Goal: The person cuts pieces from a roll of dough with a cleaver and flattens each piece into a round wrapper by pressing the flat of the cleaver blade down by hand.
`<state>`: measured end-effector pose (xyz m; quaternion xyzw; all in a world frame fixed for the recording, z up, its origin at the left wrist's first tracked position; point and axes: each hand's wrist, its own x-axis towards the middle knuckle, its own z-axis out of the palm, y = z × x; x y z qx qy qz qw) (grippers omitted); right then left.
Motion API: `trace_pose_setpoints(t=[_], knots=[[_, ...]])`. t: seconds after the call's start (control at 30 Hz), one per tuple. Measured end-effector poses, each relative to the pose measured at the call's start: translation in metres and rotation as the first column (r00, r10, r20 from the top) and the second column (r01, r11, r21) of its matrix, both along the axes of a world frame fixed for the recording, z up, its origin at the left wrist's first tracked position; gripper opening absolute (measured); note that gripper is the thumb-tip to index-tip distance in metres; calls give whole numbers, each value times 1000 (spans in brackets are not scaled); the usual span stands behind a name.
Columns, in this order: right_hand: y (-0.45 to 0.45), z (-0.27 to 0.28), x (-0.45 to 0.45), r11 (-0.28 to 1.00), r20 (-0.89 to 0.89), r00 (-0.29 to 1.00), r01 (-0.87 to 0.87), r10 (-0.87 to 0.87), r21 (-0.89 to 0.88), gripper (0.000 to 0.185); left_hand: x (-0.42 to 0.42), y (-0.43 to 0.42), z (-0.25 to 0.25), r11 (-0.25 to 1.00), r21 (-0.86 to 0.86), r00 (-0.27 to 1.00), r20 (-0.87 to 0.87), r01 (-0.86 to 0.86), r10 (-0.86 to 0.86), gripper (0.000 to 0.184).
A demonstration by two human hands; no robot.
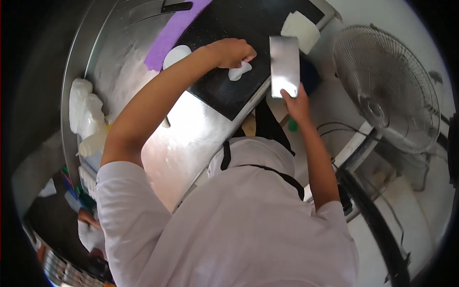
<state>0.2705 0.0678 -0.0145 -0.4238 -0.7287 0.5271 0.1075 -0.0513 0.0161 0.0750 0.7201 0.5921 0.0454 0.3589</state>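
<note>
My left hand (234,52) is over the black board (210,91). Its fingers are curled closed on the edge of a small, thin white dough piece (240,71). A larger pale round piece (176,56) lies beside my left forearm, partly hidden by it. Off the board's near right edge, my right hand (297,103) grips a cleaver (285,62) with a broad, shiny rectangular blade. The thumb presses on the blade's lower end, and the hand hides the handle. A folded off-white cloth (300,31) sits at the board's right edge, just beyond the blade.
A purple strip (172,36) runs along the board's left side on the metal table (181,129). A black-handled tool (177,6) lies at the far left. A caged fan (387,88) stands right. White plastic bags (86,107) are at left; another person's hand (88,218) shows at lower left.
</note>
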Motion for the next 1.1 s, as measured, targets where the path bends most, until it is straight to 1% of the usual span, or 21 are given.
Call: trace_pose_setpoints(t=[0.07,0.13,0.17,0.2,0.3,0.37,0.4,0.47,0.5,0.53,0.6,0.7,0.73,0.77,0.83,0.9,0.97,1.0,1.03,1.07,1.1], knots=[[14,-7,-39,988,-3,991,-134,135,71,47,5,4,10,996,-71,996,-81,-50,44,23],[-5,0,-46,861,85,859,-508,504,24,60,10,7,17,979,-172,983,-162,-109,80,23],[-15,4,-42,803,142,791,-575,595,-159,63,7,7,15,967,-214,982,-152,-139,108,26],[-20,6,-32,776,57,775,-624,630,-90,62,0,5,14,970,-218,989,-125,-109,83,28],[10,28,-24,759,59,762,-628,645,-173,50,-17,-5,6,967,-181,983,-67,-182,172,31],[47,28,-23,762,24,767,-632,641,-141,42,-36,-6,1,850,-182,869,-81,-495,489,34],[66,29,-23,750,13,755,-649,656,-130,42,-45,-12,-3,840,-173,858,-93,-514,505,34],[98,38,-27,725,115,716,-682,689,-96,41,-64,-39,-32,546,-83,548,2,-834,837,37],[107,45,-31,708,111,699,-700,706,-90,41,-77,-58,-53,381,-136,375,70,-915,925,39],[115,52,-33,738,129,727,-662,674,-131,40,-84,-75,-60,357,-128,351,71,-925,934,39],[125,54,-36,748,149,733,-644,663,-161,40,-92,-111,-69,131,-82,126,68,-988,990,42],[130,45,-42,747,89,742,-660,665,-76,40,-90,-147,-74,-45,7,-44,57,-999,997,50],[129,45,-46,751,83,747,-651,659,-105,40,-85,-155,-67,-128,52,-126,49,-990,991,52],[128,45,-50,756,77,753,-641,653,-135,41,-78,-161,-63,-153,60,-150,50,-986,987,52],[124,46,-57,732,62,732,-665,678,-148,43,-64,-167,-61,-289,269,-286,53,-919,957,51],[121,44,-58,709,61,710,-686,701,-165,46,-55,-190,-57,-336,280,-315,120,-899,942,48],[115,32,-57,669,-3,673,-735,740,111,51,-35,-218,-53,-386,275,-342,193,-881,920,42],[112,30,-56,653,-2,657,-749,754,115,51,-21,-243,-71,-317,444,-296,119,-838,948,41],[107,32,-55,688,-51,691,-723,721,-64,54,-2,-252,-69,-274,540,-398,-125,-796,909,43],[101,32,-53,694,-85,728,-677,680,-244,57,30,-252,-63,-203,614,-494,-351,-763,795,45],[96,18,-49,701,-156,730,-683,665,-207,61,34,-260,-63,-220,611,-508,-349,-761,788,45]])
